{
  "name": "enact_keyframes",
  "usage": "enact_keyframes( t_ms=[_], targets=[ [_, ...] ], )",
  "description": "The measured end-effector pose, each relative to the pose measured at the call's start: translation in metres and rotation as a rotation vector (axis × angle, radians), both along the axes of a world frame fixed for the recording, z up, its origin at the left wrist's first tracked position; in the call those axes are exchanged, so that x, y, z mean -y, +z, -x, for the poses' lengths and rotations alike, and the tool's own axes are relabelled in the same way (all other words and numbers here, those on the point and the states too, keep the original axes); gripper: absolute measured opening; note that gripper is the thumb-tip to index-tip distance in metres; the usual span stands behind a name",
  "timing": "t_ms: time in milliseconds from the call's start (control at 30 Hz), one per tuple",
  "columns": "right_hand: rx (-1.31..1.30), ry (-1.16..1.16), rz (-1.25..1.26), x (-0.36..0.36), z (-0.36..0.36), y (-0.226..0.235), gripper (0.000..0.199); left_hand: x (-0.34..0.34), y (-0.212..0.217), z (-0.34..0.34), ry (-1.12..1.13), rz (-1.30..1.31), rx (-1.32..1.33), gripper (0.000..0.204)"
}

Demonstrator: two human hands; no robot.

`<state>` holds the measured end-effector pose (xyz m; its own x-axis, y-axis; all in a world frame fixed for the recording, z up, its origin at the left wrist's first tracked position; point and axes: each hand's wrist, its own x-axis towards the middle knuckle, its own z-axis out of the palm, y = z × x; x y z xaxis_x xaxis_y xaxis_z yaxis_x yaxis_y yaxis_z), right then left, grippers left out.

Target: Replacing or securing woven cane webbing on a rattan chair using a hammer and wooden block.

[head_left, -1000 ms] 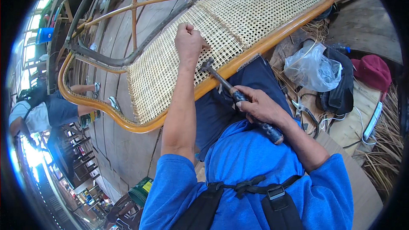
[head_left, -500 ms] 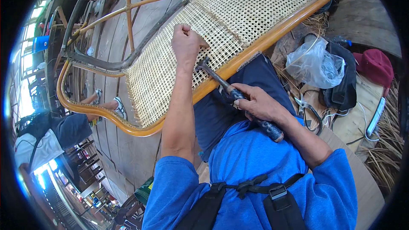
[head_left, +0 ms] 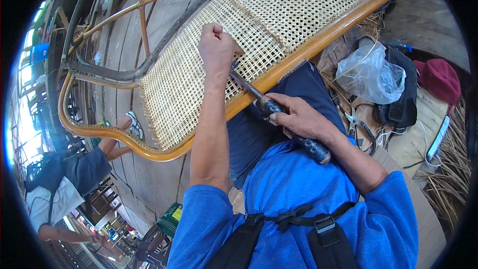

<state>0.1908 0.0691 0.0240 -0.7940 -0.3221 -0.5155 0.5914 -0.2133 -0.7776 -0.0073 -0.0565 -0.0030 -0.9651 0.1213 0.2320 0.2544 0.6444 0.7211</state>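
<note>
My left hand [head_left: 217, 54] is closed above a woven cane panel [head_left: 184, 77], its knuckles up. From its right side sticks out a small flat brown piece [head_left: 238, 50], perhaps wood; the rest is hidden in the fingers. My right hand [head_left: 301, 118] wraps the dark, worn handle of a hammer [head_left: 254, 91], which slants up to the left. The hammer's head lies beside my left wrist and is partly hidden there. Around the cane runs a glossy bent rattan frame [head_left: 298, 52], its near rail resting across my lap.
On the right lie a clear plastic bag [head_left: 373, 77], a black bag, a maroon cap [head_left: 438, 82], pliers-like cutters [head_left: 354, 122], a white-corded device [head_left: 438, 137] and loose cane strips [head_left: 445, 184]. At the left, another person [head_left: 64, 184] stands on the plank floor.
The hammer's head has swung slightly left, closer to my left wrist. My left hand stays closed in nearly the same place. The other person has shifted, and an arm of theirs now shows.
</note>
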Motion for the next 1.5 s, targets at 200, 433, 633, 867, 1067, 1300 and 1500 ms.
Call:
enact_keyframes(
  t_ms=[200, 433, 633, 867, 1067, 1300, 1500],
  targets=[
    [0.055, 0.028, 0.063, -0.002, 0.007, -0.003, 0.045, -0.01, 0.002, -0.003, 0.003, 0.036, 0.038, 0.007],
    [0.007, -0.046, 0.005, -0.003, 0.013, 0.008, 0.049, -0.003, -0.003, 0.002, 0.02, 0.054, 0.019, 0.005],
    [-0.452, 0.25, -0.637, -0.016, -0.017, 0.002, 0.058, 0.047, 0.012, -0.046, 0.211, -0.351, -0.048, 0.009],
    [-0.726, 0.412, -0.735, -0.016, -0.052, -0.01, 0.057, 0.114, 0.029, -0.192, 0.298, -0.512, 0.069, 0.023],
    [-0.591, 0.778, -0.76, 0.0, -0.033, 0.011, 0.059, 0.118, 0.054, -0.224, 0.31, -0.404, -0.16, 0.038],
    [-0.406, 0.743, -0.739, 0.019, -0.025, 0.02, 0.044, 0.113, 0.046, -0.205, 0.412, -0.593, 0.066, 0.04],
    [-0.271, 0.234, -0.517, -0.008, -0.042, -0.009, 0.023, 0.131, 0.068, -0.22, 0.369, -1.123, 0.357, 0.038]
  ],
)
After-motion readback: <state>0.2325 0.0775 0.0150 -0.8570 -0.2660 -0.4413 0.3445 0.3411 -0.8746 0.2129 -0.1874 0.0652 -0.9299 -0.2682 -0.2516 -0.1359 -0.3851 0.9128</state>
